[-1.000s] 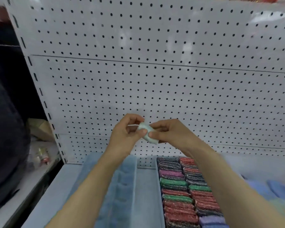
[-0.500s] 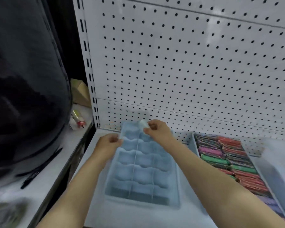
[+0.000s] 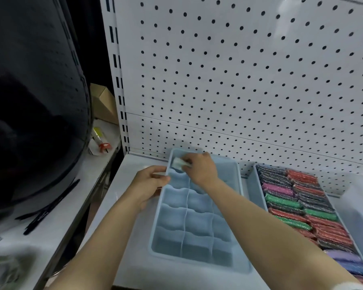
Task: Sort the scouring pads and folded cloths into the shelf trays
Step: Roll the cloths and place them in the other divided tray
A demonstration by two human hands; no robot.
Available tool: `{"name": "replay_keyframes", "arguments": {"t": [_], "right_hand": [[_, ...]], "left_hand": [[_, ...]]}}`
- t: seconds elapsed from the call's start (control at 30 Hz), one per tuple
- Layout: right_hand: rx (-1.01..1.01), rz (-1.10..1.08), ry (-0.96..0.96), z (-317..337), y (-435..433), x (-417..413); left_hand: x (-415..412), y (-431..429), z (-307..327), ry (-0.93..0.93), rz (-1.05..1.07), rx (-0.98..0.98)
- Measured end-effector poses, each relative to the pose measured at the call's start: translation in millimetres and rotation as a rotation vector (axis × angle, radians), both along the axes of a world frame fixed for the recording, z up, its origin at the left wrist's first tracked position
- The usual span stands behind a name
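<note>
Right hand point(image 3: 201, 170) is out over the far end of the blue divided tray point(image 3: 237, 166), fingers pinched on a small pale folded cloth point(image 3: 179, 163). The cloth sticks out of the fingertips toward 9 o'clock and sits right above the tray's 11 o'clock corner pocket, at or just inside its rim; whether it touches the bottom can't be told. Its long axis runs roughly 9 to 3, across the tray, tilted slightly.

Left hand point(image 3: 149, 183) is at the tray's 9 o'clock side, fingers curled round the left rim, bracing it on the shelf point(image 3: 138, 248).

So the drop point is directly under the fingertips. The right hand is the one on the job and the nearer one to that pocket; the left only steadies. What's needed, by the look of it, is a short push down and a release, cloth squared to the dividers.

Every other pocket in view looks bare. Off at 3 o'clock, scouring pads point(image 3: 298, 206) pack a second tray point(image 3: 250, 181) in red, green and pink rows, under the pegboard point(image 3: 239, 80).
</note>
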State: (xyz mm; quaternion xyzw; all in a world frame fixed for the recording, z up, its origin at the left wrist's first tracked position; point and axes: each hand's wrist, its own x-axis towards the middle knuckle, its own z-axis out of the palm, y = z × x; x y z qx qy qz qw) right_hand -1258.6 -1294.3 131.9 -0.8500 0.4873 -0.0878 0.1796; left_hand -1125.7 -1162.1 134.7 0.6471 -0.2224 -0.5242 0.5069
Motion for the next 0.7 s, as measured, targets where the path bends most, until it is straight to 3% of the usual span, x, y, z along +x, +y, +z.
{"name": "replay_keyframes", "arguments": {"t": [0.33,0.6,0.7], "right_hand": [[-0.017,0.085,0.394,18,-11,29],[0.126,0.065,0.174,8,-9,8],[0.238,0.056,0.010,14,-10,-3]], "left_hand": [[-7,-1,4,-0.022,0.014,0.019],[-14,-1,7,-0.046,0.080,0.042],[-24,-1,13,-0.080,0.142,0.046]]}}
